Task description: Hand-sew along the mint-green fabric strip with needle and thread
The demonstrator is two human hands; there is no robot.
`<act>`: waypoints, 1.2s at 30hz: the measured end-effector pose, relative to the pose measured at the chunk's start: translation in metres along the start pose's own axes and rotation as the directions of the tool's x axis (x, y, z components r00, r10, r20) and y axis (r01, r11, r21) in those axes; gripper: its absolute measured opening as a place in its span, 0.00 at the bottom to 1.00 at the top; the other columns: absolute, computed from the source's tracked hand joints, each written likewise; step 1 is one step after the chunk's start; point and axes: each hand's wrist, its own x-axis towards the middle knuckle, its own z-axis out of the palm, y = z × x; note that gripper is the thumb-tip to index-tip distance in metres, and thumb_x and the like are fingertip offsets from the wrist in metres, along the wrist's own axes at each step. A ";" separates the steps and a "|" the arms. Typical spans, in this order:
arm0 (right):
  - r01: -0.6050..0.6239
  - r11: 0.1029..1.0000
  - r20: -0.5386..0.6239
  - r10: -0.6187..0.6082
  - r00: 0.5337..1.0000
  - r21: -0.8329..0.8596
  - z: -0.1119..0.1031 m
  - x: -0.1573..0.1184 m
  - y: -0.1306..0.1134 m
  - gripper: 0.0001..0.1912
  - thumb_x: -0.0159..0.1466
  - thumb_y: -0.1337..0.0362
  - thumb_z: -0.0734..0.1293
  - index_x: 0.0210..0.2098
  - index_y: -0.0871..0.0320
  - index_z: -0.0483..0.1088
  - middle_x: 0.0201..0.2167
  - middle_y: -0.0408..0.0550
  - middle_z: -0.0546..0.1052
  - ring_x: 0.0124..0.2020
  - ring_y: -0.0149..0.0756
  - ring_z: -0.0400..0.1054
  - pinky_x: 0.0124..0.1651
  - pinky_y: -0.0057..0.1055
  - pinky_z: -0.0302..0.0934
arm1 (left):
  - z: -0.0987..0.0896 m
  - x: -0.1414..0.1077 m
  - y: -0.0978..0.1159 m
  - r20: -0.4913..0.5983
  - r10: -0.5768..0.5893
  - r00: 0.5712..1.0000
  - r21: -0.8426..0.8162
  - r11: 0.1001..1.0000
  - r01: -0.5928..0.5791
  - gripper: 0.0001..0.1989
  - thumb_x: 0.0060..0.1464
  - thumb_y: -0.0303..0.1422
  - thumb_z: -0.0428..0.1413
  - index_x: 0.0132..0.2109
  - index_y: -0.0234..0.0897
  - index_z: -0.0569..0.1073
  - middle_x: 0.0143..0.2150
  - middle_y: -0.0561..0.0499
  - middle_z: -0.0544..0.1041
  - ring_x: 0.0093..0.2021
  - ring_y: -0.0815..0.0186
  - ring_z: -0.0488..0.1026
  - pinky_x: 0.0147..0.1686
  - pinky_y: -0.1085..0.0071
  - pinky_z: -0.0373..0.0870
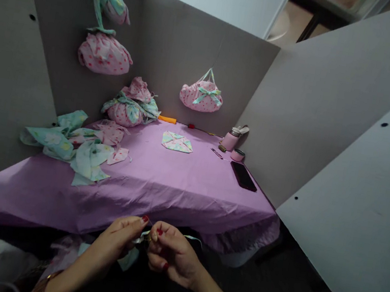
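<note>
My left hand (122, 236) is closed in front of the table edge, thumb pressed to the fingers. A narrow pale fabric strip (144, 236) runs between it and my right hand (174, 255). That hand is closed too, pinching the strip between thumb and forefinger; the strip's other end (194, 238) sticks out to its right. A fine line like thread or a needle shows by the left thumb, too thin to tell which. Below the hands, a light green cloth piece (128, 259) lies partly hidden on my lap.
The purple-covered table (174, 177) bears a folded patterned cloth (177, 142), fabric scraps (90, 148), cloth pouches (130, 108), a phone (244, 176) and a pink bottle (231, 138). Pink pouches hang by the grey partitions, one with a green bow (206, 97).
</note>
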 end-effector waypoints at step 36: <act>0.408 0.699 -0.264 -0.642 0.720 -0.587 0.001 -0.043 -0.088 0.13 0.54 0.59 0.69 0.35 0.58 0.67 0.21 0.37 0.60 0.17 0.19 0.50 0.19 0.21 0.39 | -0.012 -0.014 0.024 0.142 0.359 0.923 0.539 0.754 -0.376 0.15 0.58 0.39 0.44 0.49 0.39 0.63 0.23 0.58 0.59 0.23 0.68 0.58 0.23 0.74 0.55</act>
